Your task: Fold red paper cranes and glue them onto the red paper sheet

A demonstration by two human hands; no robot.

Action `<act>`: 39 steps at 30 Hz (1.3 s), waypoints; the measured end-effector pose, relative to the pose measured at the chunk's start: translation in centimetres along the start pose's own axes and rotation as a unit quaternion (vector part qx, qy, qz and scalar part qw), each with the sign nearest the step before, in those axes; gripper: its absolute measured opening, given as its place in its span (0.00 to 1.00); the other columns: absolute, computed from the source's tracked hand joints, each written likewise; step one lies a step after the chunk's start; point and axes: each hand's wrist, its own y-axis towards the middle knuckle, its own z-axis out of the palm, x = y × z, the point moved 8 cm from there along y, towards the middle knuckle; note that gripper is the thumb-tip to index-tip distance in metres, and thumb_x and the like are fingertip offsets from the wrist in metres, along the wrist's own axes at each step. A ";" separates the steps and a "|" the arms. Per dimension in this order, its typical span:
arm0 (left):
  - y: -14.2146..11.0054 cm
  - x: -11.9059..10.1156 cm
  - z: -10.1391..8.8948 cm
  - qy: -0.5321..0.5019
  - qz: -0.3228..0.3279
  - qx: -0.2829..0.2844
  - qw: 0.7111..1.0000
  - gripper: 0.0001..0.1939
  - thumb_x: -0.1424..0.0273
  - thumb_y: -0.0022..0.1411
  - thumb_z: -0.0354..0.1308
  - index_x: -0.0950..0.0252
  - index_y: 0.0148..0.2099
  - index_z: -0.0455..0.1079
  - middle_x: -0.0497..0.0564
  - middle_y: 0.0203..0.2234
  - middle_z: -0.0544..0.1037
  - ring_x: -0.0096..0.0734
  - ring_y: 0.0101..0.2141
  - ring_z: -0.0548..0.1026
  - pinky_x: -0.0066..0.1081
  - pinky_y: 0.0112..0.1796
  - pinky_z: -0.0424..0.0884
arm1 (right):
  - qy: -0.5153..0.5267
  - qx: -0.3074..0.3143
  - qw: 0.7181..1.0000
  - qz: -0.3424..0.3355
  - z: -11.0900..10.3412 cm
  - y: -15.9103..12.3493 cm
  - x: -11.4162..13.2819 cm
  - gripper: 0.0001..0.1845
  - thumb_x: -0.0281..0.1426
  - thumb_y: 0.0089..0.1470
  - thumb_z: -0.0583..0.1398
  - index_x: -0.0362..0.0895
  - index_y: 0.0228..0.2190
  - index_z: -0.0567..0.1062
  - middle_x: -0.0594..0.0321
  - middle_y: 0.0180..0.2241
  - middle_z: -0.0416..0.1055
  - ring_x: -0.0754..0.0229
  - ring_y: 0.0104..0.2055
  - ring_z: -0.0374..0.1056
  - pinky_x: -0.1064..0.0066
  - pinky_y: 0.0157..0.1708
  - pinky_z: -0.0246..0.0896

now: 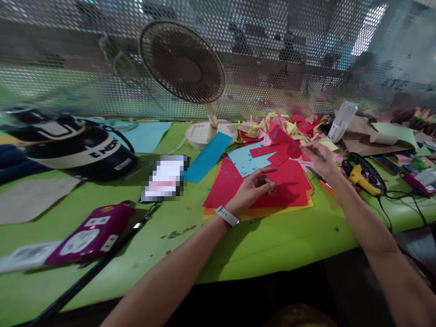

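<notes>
My left hand [254,188], with a white band on its wrist, hovers over a red paper sheet [221,193]. Its fingers are loosely curved and apart, with nothing seen between them. My right hand [319,156] is closed in a pinch at the edge of a small red paper piece [293,148] with blue specks. Orange paper [259,213] shows beneath the red sheet. On top lie a light blue paper [240,159] with jagged edges and red paper strips [260,150]. Small blue bits are scattered across them. A pen-like tool [318,175] lies below my right hand.
Behind are a fan [184,63] and a heap of coloured paper cutouts [279,127]. A clear bottle [342,121] and a yellow-handled tool [363,181] are right. Leftward lie a blue strip [209,156], a phone [165,177], a purple device [93,234] and a black flask [75,150].
</notes>
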 end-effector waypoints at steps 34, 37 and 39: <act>0.0 -0.1 -2.3 -0.033 0.003 -0.140 0.990 0.25 0.48 0.51 0.68 0.66 0.36 0.75 0.49 0.24 0.77 0.27 0.26 0.74 0.28 0.31 0.70 | -0.036 0.089 0.987 -0.129 2.4 0.8 4.7 0.11 0.42 0.57 0.61 0.50 0.33 0.79 0.60 0.37 0.81 0.53 0.45 0.76 0.57 0.52 0.67; 0.1 -0.6 -2.5 -0.070 0.002 -0.152 0.986 0.27 0.48 0.50 0.70 0.65 0.42 0.75 0.49 0.28 0.78 0.27 0.29 0.76 0.28 0.33 0.72 | 0.203 0.132 0.970 0.023 4.8 -3.6 5.4 0.16 0.46 0.57 0.60 0.49 0.27 0.78 0.62 0.26 0.78 0.53 0.36 0.77 0.57 0.44 0.72; 0.1 -1.2 -2.5 -0.080 0.013 -0.145 0.986 0.30 0.47 0.53 0.67 0.64 0.49 0.74 0.50 0.32 0.78 0.29 0.32 0.77 0.29 0.35 0.73 | 0.316 0.125 0.933 0.119 6.1 -5.0 5.0 0.19 0.49 0.54 0.60 0.48 0.24 0.76 0.63 0.19 0.74 0.53 0.30 0.76 0.59 0.37 0.73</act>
